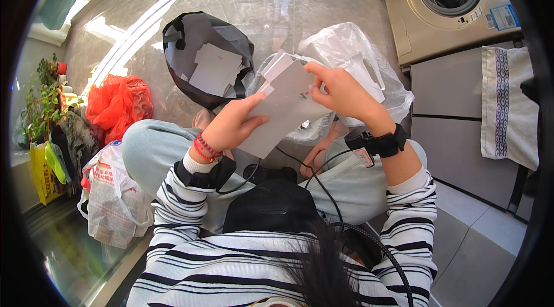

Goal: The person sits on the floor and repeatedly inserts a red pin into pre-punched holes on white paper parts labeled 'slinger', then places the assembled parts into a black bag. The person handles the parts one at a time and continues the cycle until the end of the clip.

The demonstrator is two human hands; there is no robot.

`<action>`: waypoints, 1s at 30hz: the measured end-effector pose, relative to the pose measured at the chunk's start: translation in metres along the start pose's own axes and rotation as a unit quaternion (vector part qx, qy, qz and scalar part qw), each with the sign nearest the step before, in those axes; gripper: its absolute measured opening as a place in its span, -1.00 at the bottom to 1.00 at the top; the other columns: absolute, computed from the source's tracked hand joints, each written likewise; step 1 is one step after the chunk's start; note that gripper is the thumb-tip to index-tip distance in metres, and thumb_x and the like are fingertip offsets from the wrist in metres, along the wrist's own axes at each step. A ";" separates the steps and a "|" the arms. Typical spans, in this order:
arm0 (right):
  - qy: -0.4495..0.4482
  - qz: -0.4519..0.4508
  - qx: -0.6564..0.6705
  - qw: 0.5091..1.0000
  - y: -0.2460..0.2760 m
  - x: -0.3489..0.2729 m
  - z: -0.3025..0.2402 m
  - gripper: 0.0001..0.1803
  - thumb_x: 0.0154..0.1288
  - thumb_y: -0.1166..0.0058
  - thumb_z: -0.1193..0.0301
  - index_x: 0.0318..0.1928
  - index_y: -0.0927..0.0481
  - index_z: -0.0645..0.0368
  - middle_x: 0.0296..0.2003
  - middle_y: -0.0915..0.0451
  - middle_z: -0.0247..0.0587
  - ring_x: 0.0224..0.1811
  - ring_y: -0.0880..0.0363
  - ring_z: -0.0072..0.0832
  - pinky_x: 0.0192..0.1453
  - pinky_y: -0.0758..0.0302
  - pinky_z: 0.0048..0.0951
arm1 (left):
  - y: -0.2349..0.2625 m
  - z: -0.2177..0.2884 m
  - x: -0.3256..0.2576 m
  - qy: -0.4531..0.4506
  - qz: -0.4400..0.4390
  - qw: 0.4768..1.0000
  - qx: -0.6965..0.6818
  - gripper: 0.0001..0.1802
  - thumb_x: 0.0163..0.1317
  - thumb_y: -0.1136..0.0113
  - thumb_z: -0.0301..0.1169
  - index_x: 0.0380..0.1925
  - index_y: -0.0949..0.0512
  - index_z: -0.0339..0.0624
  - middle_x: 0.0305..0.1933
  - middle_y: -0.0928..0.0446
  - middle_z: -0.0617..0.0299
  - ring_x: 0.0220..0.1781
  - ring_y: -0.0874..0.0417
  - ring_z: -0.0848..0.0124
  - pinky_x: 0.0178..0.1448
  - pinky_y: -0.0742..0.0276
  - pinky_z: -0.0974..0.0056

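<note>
A flat grey cardboard box [284, 112], unfolded with pale flaps at its upper left edge, is held tilted in front of me. My left hand [235, 123] grips its left side, the thumb lying across the face. At its right edge, the fingers of my right hand [345, 92] are bent against the card; their tips are partly hidden. Beyond my left hand stands a black bag [173, 70] with similar flattened grey card [214, 70] inside. Below the box, a bin with a whitish liner [307, 133] is partly covered by it.
A clear plastic bag [398, 99] with pale card in it lies to the right. A red plastic bag [118, 105] and a white plastic bag [115, 203] sit at my left, near plants [43, 96]. A washing machine [404, 18] stands far right. Black cables [311, 171] cross my lap.
</note>
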State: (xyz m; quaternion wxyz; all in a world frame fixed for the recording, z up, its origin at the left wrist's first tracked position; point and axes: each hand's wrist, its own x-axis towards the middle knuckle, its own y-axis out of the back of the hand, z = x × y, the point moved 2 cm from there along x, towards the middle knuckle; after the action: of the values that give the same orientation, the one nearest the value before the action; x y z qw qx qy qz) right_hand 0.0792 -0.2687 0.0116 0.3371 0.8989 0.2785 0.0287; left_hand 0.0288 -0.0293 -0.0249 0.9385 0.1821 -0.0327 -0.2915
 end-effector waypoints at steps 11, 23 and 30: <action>-0.070 -0.029 0.121 0.990 0.001 0.000 0.025 -0.75 0.21 -0.13 0.38 -0.18 -0.67 0.30 -0.42 -0.67 -0.19 -0.41 -0.57 -0.53 -0.28 -0.48 -0.47 | 0.008 -0.008 -0.005 0.032 0.022 0.999 -0.008 -0.60 0.21 -0.20 -0.51 0.06 -0.42 -0.31 -0.16 -0.59 0.06 -0.15 -0.61 0.33 -0.01 -0.50 0.30; -0.124 -0.010 0.102 0.987 0.008 -0.007 0.034 -0.70 0.27 -0.16 0.26 -0.26 -0.68 0.29 -0.53 -0.59 -0.28 -0.50 -0.41 -0.61 -0.38 -0.37 -0.47 | 0.017 -0.002 -0.007 0.048 0.095 0.990 -0.092 -0.57 0.17 -0.22 -0.55 0.07 -0.42 -0.33 -0.14 -0.58 0.11 -0.12 -0.58 0.40 0.00 -0.49 0.33; -0.032 0.110 0.069 0.991 0.050 -0.017 0.033 -0.75 0.32 -0.13 0.33 -0.14 -0.57 0.27 -0.55 -0.50 -0.33 -0.50 -0.35 -0.65 -0.39 -0.32 -0.53 | 0.022 0.009 -0.007 0.062 0.125 0.978 -0.157 -0.57 0.19 -0.23 -0.53 0.07 -0.44 -0.31 -0.07 -0.54 0.21 -0.06 -0.52 0.48 0.03 -0.48 0.37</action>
State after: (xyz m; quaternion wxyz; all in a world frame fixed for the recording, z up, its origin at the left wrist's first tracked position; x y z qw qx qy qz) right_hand 0.0972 -0.3279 0.0192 0.2782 0.9454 0.1686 0.0174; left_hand 0.0336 -0.0115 -0.0086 0.9846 0.0443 0.0493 -0.1617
